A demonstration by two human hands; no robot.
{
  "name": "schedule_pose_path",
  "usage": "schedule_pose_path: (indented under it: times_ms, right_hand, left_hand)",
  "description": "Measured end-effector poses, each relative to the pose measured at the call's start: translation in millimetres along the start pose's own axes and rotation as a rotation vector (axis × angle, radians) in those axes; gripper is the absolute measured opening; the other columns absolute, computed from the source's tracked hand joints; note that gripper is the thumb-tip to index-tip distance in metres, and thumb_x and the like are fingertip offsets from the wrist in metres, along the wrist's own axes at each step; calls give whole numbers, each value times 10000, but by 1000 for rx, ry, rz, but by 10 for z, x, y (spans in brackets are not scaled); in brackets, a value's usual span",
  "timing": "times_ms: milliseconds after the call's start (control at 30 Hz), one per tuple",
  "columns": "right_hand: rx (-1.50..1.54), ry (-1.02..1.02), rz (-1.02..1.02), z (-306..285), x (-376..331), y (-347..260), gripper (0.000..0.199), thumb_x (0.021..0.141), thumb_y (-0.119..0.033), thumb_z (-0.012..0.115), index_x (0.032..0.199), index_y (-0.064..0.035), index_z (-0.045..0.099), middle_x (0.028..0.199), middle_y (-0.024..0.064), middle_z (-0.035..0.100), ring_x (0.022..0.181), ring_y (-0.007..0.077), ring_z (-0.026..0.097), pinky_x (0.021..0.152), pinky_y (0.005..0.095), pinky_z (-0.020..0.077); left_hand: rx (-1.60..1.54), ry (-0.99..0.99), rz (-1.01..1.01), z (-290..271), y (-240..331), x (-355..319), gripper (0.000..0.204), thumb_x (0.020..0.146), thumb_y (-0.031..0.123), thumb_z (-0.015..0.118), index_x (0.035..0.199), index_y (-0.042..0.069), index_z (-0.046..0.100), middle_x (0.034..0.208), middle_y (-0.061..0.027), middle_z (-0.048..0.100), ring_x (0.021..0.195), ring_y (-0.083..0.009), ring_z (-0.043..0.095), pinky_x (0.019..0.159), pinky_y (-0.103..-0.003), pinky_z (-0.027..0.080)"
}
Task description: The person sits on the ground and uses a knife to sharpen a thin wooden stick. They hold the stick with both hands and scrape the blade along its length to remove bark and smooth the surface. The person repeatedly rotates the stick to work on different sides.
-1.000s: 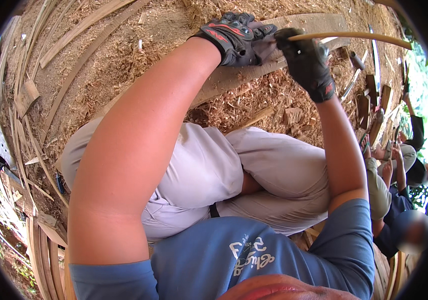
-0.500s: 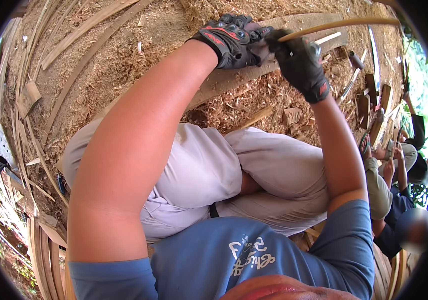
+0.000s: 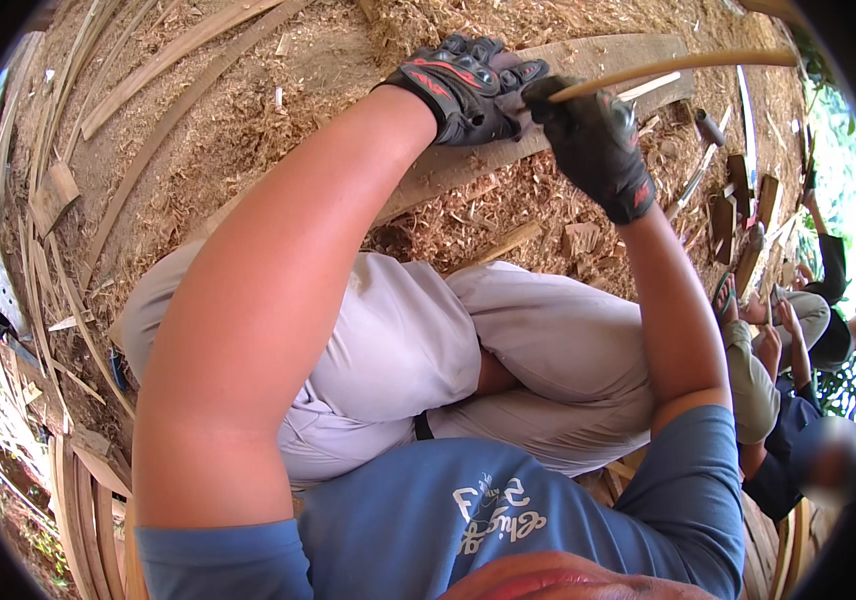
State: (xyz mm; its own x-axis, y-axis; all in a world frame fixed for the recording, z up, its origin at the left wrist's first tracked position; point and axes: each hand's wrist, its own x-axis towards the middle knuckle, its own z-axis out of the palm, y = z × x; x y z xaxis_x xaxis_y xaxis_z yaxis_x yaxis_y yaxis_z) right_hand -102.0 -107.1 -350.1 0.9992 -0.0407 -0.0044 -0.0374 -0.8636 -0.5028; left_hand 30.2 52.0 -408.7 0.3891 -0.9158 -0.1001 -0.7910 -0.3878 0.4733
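Note:
Both my hands wear black gloves with red marks and hard knuckle guards, and they meet above a flat wooden plank [image 3: 448, 180] on the ground. My right hand [image 3: 596, 145] is closed round one end of a thin, curved wooden strip [image 3: 688, 68], which sticks out to the right. Beside it, my left hand [image 3: 473, 90] has its fingers curled inward at the strip's near end. A small greyish patch shows between the two hands; what it is, and whether my left fingers grip it, is hard to make out.
Wood shavings [image 3: 458, 215] cover the ground. Long wooden strips [image 3: 168, 65] lie at the left. A hammer-like tool [image 3: 710, 128] and wood blocks [image 3: 738, 185] lie to the right. Another person [image 3: 773, 400] sits at far right; a light-coloured clog [image 3: 6, 290] shows at far left.
My right hand has come down slightly, and the outer end of the wooden strip sits a little lower. My left hand stays nearly in place beside it.

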Motion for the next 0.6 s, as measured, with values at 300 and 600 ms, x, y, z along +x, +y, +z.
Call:
schedule_pose_path:
  times_ms: [300, 600]
  right_hand:
    - [32, 68, -30, 2, -7, 78, 124, 1029, -155, 615, 1055, -100, 724, 895, 154, 736, 841, 353, 728, 704, 431, 568]
    - [90, 68, 59, 15, -44, 172, 71, 1020, -130, 656, 1031, -84, 707, 900, 135, 739, 815, 323, 729, 702, 405, 572]
  left_hand:
    - [23, -85, 24, -66, 56, -10, 663, 995, 616, 489, 1595, 344, 420, 1606, -108, 455, 1452, -349, 474, 1204, -504, 396]
    - [12, -61, 38, -3, 73, -10, 717, 969, 608, 569, 1597, 295, 425, 1551, -110, 503, 1444, -324, 466, 1222, -452, 371]
